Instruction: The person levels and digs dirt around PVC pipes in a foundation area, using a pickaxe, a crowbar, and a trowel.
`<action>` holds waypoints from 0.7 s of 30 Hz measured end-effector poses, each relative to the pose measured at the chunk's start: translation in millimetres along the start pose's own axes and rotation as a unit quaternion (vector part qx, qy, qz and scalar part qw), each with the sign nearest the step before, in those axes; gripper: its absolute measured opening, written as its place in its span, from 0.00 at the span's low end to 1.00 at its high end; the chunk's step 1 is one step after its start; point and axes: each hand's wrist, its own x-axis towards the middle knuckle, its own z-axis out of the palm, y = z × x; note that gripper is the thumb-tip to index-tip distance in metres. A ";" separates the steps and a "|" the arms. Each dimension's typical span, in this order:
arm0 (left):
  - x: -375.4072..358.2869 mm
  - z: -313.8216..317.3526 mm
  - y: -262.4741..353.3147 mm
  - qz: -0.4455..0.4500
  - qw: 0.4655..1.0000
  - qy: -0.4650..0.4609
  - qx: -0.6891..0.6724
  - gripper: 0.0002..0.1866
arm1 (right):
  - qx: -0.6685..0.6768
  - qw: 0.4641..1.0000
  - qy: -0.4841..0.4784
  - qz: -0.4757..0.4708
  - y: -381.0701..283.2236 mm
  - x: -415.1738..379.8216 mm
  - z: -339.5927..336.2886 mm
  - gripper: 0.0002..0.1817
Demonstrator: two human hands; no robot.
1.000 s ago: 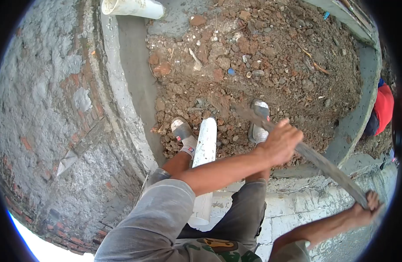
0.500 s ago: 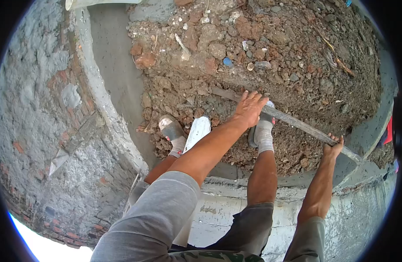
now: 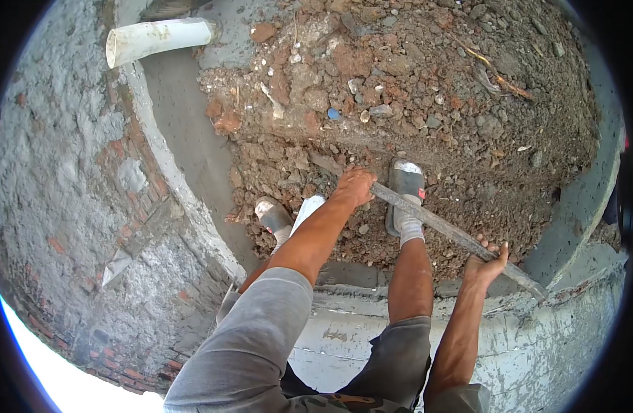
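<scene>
A long, grey, worn pole (image 3: 433, 221) slants over the soil from upper left to lower right. Around its upper part my left hand (image 3: 357, 184) is closed, with the back of the hand up. Nearer the lower right end, my right hand (image 3: 487, 261) grips the same pole from below, fingers curled over it. The pole's upper left end meets the loose soil (image 3: 289, 151); whether a tool head is on it cannot be made out. My sandalled feet, one (image 3: 273, 215) on the left and one (image 3: 407, 182) between the hands, stand on the dirt.
A white pipe (image 3: 161, 40) juts out at the upper left. A rough brick and mortar wall (image 3: 68, 172) curves along the left. Wet grey cement (image 3: 192, 138) lines the soil's edge, and a pale wall (image 3: 523, 344) lies below. A white object (image 3: 308, 210) stands beside my left foot.
Both hands and the pole have shifted left and a little downward in view. The view itself has moved, so more of the white pipe and of my right foot shows.
</scene>
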 end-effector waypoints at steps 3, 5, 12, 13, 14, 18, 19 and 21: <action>3.6 -14.6 5.7 -0.020 1.000 0.008 0.012 0.23 | -0.018 0.999 -0.021 0.016 -4.9 3.1 11.1 0.18; 0.5 -22.6 12.8 -0.035 0.999 0.017 0.010 0.23 | -0.021 0.999 -0.046 0.020 -17.6 -9.8 21.3 0.18; -111.6 -142.3 85.6 0.034 0.986 0.163 -0.013 0.13 | 0.025 0.997 -0.062 0.041 -125.6 -37.0 19.2 0.21; -127.0 -160.8 97.9 0.072 0.975 0.209 -0.009 0.12 | 0.021 0.996 -0.071 0.043 -142.3 -44.6 18.5 0.21; -143.3 -184.0 115.4 0.085 0.962 0.259 -0.017 0.12 | 0.065 0.994 -0.090 0.022 -164.1 -57.3 14.8 0.21; -151.6 -246.8 160.2 0.130 0.903 0.407 -0.050 0.13 | 0.142 0.943 -0.296 -0.062 -246.8 -126.3 29.1 0.19; -158.3 -259.4 170.0 0.136 0.893 0.424 -0.068 0.13 | 0.140 0.940 -0.304 -0.068 -267.2 -152.4 47.3 0.19; -175.3 -276.5 181.5 0.146 0.878 0.447 -0.095 0.13 | 0.085 0.907 -0.384 -0.150 -298.2 -208.7 88.7 0.17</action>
